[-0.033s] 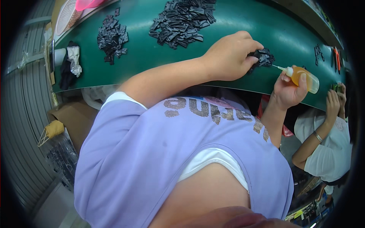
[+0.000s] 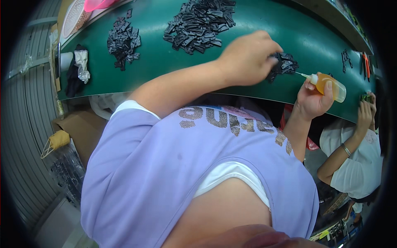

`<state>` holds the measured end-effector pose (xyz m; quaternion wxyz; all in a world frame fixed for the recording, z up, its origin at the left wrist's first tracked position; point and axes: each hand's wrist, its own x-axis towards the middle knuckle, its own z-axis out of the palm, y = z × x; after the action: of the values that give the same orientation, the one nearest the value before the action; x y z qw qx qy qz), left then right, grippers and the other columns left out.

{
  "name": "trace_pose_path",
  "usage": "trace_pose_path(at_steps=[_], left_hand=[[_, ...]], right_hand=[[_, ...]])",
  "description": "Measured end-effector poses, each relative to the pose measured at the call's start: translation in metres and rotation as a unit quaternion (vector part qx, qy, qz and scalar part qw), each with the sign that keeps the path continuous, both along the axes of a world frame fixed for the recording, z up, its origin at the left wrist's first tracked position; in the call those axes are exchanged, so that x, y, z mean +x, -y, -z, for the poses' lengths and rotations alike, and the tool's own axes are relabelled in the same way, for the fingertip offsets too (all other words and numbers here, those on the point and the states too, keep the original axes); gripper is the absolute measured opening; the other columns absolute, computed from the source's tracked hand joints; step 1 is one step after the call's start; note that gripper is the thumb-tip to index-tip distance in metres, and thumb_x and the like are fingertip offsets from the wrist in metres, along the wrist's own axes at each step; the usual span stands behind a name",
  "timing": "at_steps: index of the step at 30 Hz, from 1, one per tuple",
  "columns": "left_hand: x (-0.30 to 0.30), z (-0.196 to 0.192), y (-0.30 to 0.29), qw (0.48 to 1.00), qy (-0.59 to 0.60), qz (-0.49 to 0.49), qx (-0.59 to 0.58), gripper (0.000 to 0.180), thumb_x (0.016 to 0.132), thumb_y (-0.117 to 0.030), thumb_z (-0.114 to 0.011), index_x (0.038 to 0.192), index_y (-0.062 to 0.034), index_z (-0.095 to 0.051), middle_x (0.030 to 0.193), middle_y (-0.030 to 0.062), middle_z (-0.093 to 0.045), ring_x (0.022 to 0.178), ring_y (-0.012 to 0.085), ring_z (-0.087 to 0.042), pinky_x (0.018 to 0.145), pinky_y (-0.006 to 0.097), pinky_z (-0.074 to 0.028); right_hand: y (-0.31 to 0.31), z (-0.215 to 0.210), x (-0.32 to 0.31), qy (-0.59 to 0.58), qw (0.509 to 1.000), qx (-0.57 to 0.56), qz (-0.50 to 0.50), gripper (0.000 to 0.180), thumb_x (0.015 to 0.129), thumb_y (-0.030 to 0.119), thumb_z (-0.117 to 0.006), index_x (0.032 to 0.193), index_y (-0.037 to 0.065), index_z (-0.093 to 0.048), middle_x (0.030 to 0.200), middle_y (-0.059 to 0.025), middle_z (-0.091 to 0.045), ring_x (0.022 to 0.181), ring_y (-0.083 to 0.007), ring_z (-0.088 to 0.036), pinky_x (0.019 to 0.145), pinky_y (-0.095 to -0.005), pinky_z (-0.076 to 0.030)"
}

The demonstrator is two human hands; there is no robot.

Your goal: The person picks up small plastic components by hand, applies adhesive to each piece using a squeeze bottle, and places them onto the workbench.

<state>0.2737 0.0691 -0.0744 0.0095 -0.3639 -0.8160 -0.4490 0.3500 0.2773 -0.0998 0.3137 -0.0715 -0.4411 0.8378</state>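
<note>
My right hand (image 2: 313, 98) is closed around a clear squeeze bottle (image 2: 331, 87) of amber liquid. The bottle lies tilted, its thin nozzle pointing left at a small heap of black plastic pieces (image 2: 287, 64). At that heap's left side is my left hand (image 2: 250, 56), thumb and forefinger bent toward the pieces. Its fingertips are smeared by motion, and whether a piece is between them cannot be made out. Part of the heap is hidden behind the fingers.
On the green table (image 2: 153, 76) lie a large pile (image 2: 200, 25) and a smaller pile (image 2: 123, 43) of black pieces. Orange-handled pliers (image 2: 366, 66) and a few black parts (image 2: 346, 60) are at right, near a co-worker's hands (image 2: 366, 111). Crumpled cloth (image 2: 78, 68) sits at left.
My left hand has shifted slightly up and left, its fingertips now blurred, and more of the small heap shows. My right hand and the bottle have barely moved.
</note>
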Motion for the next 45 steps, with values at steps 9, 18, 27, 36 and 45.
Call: trace_pose_path(at_steps=[9,18,27,36,45], left_hand=[[-0.069,-0.049,0.043,0.944,-0.156,-0.085,-0.276,0.02,0.067,-0.013,-0.072,0.083,-0.0025,-0.065,0.08,0.0183,-0.065,0.083,0.0393,-0.061,0.075,0.042,-0.05],[-0.074,-0.051,0.039,0.975,0.022,-0.051,-0.216,0.016,0.068,-0.013,-0.072,0.077,-0.0021,-0.064,0.076,0.0165,-0.065,0.074,0.0345,-0.063,0.066,0.04,-0.049],[-0.006,-0.008,0.013,0.864,0.497,0.027,0.072,0.024,0.085,-0.007,-0.065,0.107,0.0029,-0.059,0.081,0.0052,-0.063,0.065,0.0103,-0.062,0.058,0.022,-0.053],[-0.005,-0.002,0.014,0.857,0.509,0.041,0.073,0.021,0.085,-0.003,-0.062,0.103,0.0078,-0.058,0.081,0.0099,-0.063,0.067,0.0159,-0.066,0.06,0.024,-0.056],[-0.008,-0.002,0.011,0.858,0.508,0.042,0.066,0.022,0.084,-0.004,-0.063,0.103,0.0072,-0.058,0.08,0.0092,-0.063,0.067,0.0151,-0.066,0.061,0.024,-0.056]], right_hand=[[0.012,-0.009,-0.005,-0.022,0.999,0.031,0.007,0.015,0.086,0.012,-0.056,0.096,0.001,-0.058,0.082,-0.0157,-0.064,0.057,-0.0175,-0.056,0.05,-0.0255,-0.045],[0.011,-0.005,0.0,-0.027,0.998,0.059,0.0,0.015,0.085,0.011,-0.056,0.097,0.002,-0.058,0.086,-0.0146,-0.064,0.06,-0.0168,-0.056,0.05,-0.0264,-0.046],[0.042,-0.013,-0.009,-0.098,0.988,0.116,-0.041,0.015,0.081,-0.005,-0.057,0.095,-0.005,-0.053,0.092,-0.0143,-0.054,0.063,-0.018,-0.058,0.046,-0.0254,-0.05],[0.051,-0.011,-0.01,-0.053,0.974,0.221,-0.013,0.011,0.079,-0.004,-0.064,0.089,-0.005,-0.06,0.082,-0.0104,-0.06,0.062,-0.014,-0.06,0.046,-0.0227,-0.05],[0.046,-0.008,-0.013,-0.048,0.973,0.228,-0.01,0.011,0.08,-0.004,-0.064,0.09,-0.005,-0.06,0.082,-0.0111,-0.063,0.063,-0.0136,-0.061,0.046,-0.0221,-0.05]])
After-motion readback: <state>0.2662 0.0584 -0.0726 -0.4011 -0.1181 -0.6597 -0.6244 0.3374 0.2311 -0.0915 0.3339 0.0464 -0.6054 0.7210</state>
